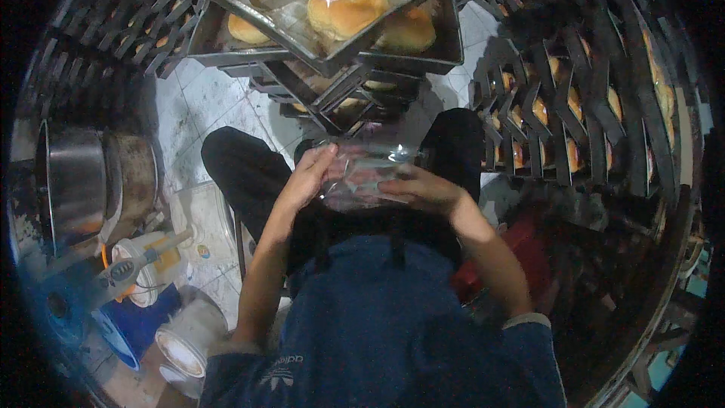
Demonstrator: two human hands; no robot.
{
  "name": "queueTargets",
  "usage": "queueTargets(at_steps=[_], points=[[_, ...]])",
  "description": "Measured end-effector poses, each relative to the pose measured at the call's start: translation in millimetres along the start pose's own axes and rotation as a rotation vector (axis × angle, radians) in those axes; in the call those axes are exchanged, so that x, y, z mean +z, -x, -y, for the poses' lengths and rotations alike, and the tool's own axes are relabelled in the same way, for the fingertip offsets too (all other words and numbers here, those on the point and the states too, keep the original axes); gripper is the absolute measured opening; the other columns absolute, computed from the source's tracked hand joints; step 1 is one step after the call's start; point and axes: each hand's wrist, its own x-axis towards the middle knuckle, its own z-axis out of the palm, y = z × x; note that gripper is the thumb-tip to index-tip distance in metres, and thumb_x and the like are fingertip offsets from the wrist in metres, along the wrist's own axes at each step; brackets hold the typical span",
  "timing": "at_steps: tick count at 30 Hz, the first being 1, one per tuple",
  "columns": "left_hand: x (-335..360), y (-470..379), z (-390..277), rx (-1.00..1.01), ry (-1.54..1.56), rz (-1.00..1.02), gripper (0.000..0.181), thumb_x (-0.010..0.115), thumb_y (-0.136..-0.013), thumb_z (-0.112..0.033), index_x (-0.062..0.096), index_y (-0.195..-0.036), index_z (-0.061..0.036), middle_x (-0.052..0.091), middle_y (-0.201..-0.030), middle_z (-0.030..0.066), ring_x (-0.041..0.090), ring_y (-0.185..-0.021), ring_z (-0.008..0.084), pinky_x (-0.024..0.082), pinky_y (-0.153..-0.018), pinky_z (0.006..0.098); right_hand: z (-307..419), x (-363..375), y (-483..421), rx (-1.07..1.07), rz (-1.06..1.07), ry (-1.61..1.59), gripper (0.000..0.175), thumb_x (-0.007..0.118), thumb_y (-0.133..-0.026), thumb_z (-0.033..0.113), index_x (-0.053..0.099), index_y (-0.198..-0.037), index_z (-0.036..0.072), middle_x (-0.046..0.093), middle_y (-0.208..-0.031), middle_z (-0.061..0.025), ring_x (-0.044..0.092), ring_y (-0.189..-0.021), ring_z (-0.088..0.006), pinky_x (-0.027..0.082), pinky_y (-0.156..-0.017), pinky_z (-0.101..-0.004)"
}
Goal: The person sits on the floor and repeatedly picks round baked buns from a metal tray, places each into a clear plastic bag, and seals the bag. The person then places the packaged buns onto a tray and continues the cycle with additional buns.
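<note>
My left hand [310, 177] grips the left side of clear plastic bags [362, 173] above my lap. At the right side of the same plastic is my right hand [422, 186], somewhat blurred, with its fingers against the film. Whether it is one bag or a stack, I cannot tell. Beyond my knees, round bread buns [346, 7] lie on a dark metal tray [266, 20] at the top of the view. Some buns are in clear wrap with a red and white label; others look bare.
Stacked trays stand under the top one. More trays with buns [575, 105] rise at the right. Left are a large metal pot [76, 175], a white bucket [187, 340], a blue container [133, 323] and a blue fan [56, 306]. A red object [518, 255] is by my right forearm.
</note>
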Motion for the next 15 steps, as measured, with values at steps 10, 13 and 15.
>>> queueTargets(at_steps=[10,13,15], points=[[-16,9,-21,-0.518,0.161,0.145,0.053,0.050,-0.099,-0.045,0.053,-0.133,-0.0046,0.062,-0.128,0.0145,0.064,-0.105,0.0261,0.051,-0.088,0.0398,30,59,-15,-0.618,0.073,1.373,0.059,0.056,-0.085,-0.001,0.048,-0.143,0.011,0.045,-0.147,-0.0159,0.043,-0.135,-0.0361,0.033,-0.115,-0.0428],[-24,23,-27,-0.155,0.408,-0.071,0.064,0.043,-0.098,-0.058,0.048,-0.135,-0.0055,0.050,-0.143,0.0175,0.054,-0.126,0.0304,0.047,-0.100,0.0465,18,63,-21,-0.563,-0.155,1.333,0.051,0.057,-0.093,0.008,0.048,-0.143,0.010,0.044,-0.148,-0.0163,0.044,-0.135,-0.0356,0.034,-0.114,-0.0418],[-21,32,-34,0.092,0.284,-0.123,0.067,0.039,-0.096,-0.064,0.048,-0.131,-0.0079,0.037,-0.153,0.0177,0.038,-0.140,0.0305,0.043,-0.103,0.0562,16,63,-24,-0.417,-0.190,1.080,0.045,0.058,-0.097,0.014,0.051,-0.141,0.009,0.046,-0.146,-0.0176,0.047,-0.132,-0.0345,0.035,-0.113,-0.0406]])
